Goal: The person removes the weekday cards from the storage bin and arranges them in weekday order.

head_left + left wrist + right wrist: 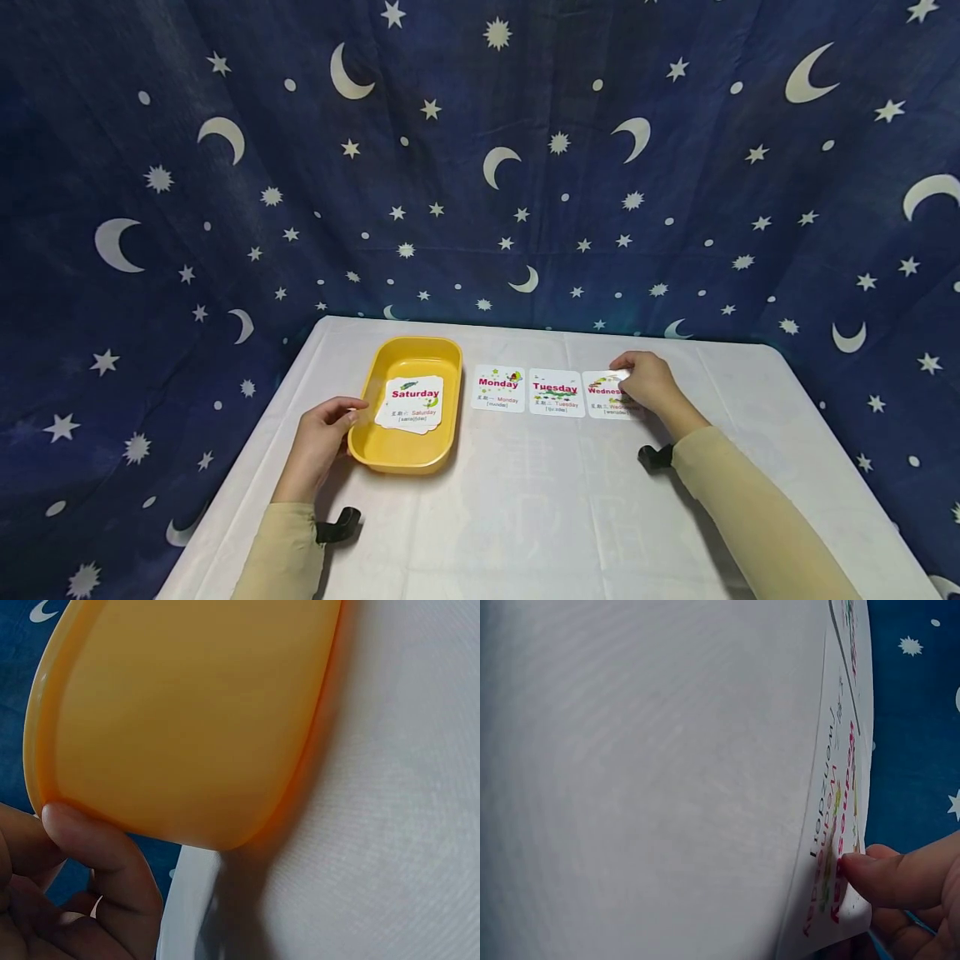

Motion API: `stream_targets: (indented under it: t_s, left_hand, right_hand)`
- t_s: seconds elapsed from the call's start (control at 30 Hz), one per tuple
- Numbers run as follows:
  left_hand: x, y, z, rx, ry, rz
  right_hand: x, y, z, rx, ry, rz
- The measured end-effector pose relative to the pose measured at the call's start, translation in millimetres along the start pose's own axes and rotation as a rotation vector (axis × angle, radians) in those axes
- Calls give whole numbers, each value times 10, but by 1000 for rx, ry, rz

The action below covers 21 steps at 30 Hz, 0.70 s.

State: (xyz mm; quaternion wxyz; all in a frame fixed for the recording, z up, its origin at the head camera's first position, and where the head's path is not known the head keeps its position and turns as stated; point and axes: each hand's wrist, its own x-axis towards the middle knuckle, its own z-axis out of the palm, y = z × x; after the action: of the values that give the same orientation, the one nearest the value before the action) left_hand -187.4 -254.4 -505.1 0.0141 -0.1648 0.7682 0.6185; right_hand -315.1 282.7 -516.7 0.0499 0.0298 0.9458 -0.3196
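Note:
A yellow plastic tray point(360, 454) stands on the left of the table. Inside it lies a small stack of flash cards with the Saturday card point(408, 404) on top. My left hand point(321, 437) pinches the tray's left rim between thumb and fingers, as the left wrist view also shows. To the right of the tray, the Monday card point(498, 389) and the Tuesday card point(556, 393) lie face up in a row. At the row's right end is the Wednesday card point(606, 406). My right hand point(651, 385) holds it by its right side, the thumb on its face.
A white cloth point(525, 517) covers the table. Behind and beside it hangs a dark blue curtain point(450, 167) with moons and stars. Black wrist mounts point(341, 527) stick out beside both forearms.

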Motion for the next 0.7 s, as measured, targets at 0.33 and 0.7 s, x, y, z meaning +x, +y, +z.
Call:
stream_targets:
  t_s: [0.33, 0.7]
  left_hand:
    - [8, 1, 8, -10, 3, 4]
    - [-7, 10, 8, -11, 1, -1]
  right_hand:
    - [-38, -48, -2, -46, 4, 4]
    - [-62, -58, 7, -85, -1, -2]
